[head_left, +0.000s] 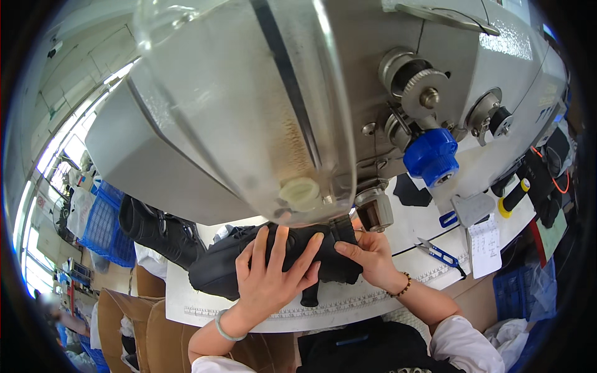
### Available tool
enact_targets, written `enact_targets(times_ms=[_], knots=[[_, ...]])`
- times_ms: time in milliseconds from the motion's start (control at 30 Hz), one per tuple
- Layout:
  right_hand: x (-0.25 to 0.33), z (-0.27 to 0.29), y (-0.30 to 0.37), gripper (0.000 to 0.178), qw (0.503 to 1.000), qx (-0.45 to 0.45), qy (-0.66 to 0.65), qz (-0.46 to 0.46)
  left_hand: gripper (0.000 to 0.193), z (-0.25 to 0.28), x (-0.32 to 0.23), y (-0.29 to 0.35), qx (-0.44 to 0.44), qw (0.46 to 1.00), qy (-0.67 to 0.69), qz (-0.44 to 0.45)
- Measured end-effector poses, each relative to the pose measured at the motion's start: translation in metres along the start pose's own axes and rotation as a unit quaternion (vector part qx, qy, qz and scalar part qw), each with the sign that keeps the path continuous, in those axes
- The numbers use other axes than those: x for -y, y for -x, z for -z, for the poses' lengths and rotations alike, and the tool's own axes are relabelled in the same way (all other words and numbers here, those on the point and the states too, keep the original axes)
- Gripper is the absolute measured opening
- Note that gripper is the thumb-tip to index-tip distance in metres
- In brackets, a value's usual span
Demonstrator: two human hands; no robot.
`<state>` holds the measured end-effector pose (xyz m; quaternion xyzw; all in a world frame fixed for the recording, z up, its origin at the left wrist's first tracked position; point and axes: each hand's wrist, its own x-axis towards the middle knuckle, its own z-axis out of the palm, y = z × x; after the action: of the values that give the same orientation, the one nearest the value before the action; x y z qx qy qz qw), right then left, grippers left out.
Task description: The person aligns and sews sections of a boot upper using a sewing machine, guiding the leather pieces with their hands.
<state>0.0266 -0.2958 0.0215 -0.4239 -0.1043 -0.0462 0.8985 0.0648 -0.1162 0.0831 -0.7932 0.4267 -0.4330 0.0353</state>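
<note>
A black leather-like piece, seemingly a boot upper [214, 267], lies on the white work table under the head of a grey sewing machine [168, 149]. My left hand [270, 276] rests on top of it, fingers spread and stretched toward the stitching area. At its right end my right hand [373, 258] pinches the edge between thumb and fingers. The machine's clear shield hangs over the work, and the needle is hidden. To the left lies a black boot [161, 233] with straps and metal fittings.
Blue-handled thread snips [440, 252], a written notebook [484, 245] and a yellow-ended thread spool [513, 198] lie on the right. A ruler strip [273, 316] follows the table's near edge. A blue crate [109, 217] and cardboard box [124, 323] stand left.
</note>
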Motion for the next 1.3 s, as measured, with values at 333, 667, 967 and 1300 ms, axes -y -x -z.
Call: enact_targets(times_ms=[333, 667, 967, 1300], knots=[[0.003, -0.01, -0.001, 0.017, 0.998, -0.064, 0.024, 0.012, 0.042, -0.002, 0.006, -0.004, 0.021, 0.999, 0.035, 0.01], [0.002, -0.006, 0.004, 0.014, 0.992, -0.052, 0.114, 0.01, 0.041, 0.001, 0.004, -0.007, 0.03, 0.999, 0.024, 0.012], [0.006, 0.003, -0.001, 0.018, 0.998, -0.015, 0.053, -0.044, 0.044, 0.005, -0.002, -0.009, 0.011, 0.996, 0.078, 0.039], [0.018, 0.013, -0.014, 0.02, 0.98, 0.08, 0.172, -0.055, 0.047, 0.005, 0.0, -0.012, -0.02, 0.989, 0.13, 0.067]])
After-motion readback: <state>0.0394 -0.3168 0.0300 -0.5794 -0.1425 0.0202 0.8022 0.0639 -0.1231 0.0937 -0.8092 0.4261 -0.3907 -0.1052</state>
